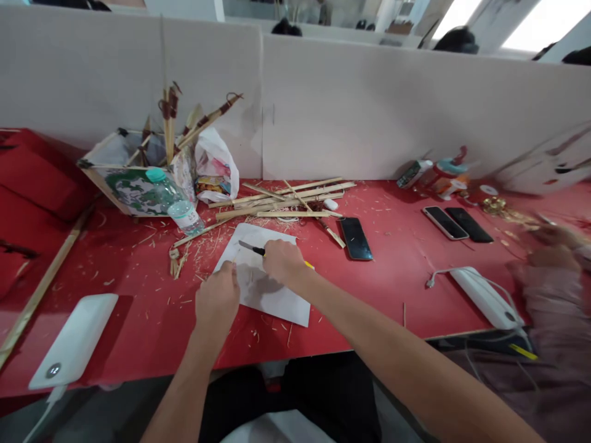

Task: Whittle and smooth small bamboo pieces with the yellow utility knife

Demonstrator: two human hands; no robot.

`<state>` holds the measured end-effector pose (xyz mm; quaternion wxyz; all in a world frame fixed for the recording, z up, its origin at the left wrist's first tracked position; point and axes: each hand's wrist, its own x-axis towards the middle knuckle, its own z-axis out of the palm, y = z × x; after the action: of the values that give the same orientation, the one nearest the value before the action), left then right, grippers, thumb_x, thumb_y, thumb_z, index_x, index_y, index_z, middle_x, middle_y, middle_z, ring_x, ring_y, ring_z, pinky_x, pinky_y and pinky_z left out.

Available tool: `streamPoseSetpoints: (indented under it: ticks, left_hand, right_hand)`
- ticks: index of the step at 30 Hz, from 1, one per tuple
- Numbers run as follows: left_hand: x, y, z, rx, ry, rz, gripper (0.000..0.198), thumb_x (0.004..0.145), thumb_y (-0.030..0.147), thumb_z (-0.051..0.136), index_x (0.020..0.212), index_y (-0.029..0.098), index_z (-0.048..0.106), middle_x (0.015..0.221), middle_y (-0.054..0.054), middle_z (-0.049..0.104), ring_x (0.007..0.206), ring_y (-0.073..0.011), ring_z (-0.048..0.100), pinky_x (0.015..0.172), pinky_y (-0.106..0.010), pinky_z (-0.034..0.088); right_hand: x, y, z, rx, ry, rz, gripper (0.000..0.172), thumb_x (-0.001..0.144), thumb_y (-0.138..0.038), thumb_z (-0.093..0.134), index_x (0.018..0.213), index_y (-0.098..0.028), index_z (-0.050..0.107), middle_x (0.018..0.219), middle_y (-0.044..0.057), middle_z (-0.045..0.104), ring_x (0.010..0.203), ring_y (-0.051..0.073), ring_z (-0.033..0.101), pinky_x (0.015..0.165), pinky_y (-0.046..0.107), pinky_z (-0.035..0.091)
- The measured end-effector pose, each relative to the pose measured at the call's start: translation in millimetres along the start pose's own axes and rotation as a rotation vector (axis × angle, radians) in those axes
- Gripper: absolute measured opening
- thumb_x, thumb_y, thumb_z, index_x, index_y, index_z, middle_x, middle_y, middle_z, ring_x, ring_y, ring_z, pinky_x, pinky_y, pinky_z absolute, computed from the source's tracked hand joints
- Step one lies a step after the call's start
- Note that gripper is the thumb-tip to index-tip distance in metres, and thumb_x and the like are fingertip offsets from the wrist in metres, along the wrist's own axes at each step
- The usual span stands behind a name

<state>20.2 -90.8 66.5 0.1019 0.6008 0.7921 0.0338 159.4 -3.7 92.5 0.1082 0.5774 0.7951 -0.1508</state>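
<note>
My right hand is closed round a utility knife with a black blade end and a yellow handle, held over a white sheet of paper on the red table. The blade points left. My left hand rests at the paper's left edge with its fingers curled and pinched; what they hold is hidden. A pile of bamboo sticks lies just beyond the paper.
Shavings litter the table. A plastic bottle and a box of sticks stand at the back left, a white power bank at the front left. Three phones lie to the right. Another person's hand works at the far right.
</note>
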Motion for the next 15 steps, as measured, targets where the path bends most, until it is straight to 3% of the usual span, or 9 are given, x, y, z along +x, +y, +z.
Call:
streamPoseSetpoints:
  ticks: [4,8,15]
  left_hand:
    - [-2.8,11.0,-7.1,0.041,0.003,0.053,0.026,0.101,0.023,0.034,0.112,0.020,0.058,0.091,-0.013,0.075,0.082,-0.0313,0.072,0.065,-0.034,0.043]
    - [-7.4,18.1,-5.9,0.060,0.023,0.080,0.026,0.101,0.024,0.033,0.110,0.020,0.057,0.088,-0.013,0.075,0.079,-0.0319,0.073,0.064,-0.034,0.043]
    - [3.4,3.5,12.2,-0.039,-0.011,0.053,0.028,0.101,0.022,0.033,0.105,0.019,0.060,0.084,-0.012,0.073,0.080,-0.0296,0.071,0.063,-0.032,0.038]
  right_hand:
    - [-14.8,-9.3,15.8,0.055,0.033,-0.005,0.024,0.090,-0.019,0.053,0.105,-0.014,0.072,0.097,0.017,0.074,0.090,0.028,0.073,0.072,0.032,0.056]
    - [-15.2,-6.9,21.0,0.058,0.060,0.029,0.027,0.091,-0.017,0.049,0.105,-0.014,0.072,0.097,0.018,0.075,0.088,0.027,0.074,0.072,0.033,0.056]
    - [4.0,-17.3,21.4,0.031,0.028,-0.003,0.024,0.095,-0.018,0.053,0.109,-0.010,0.071,0.106,0.023,0.072,0.100,0.028,0.071,0.083,0.037,0.055]
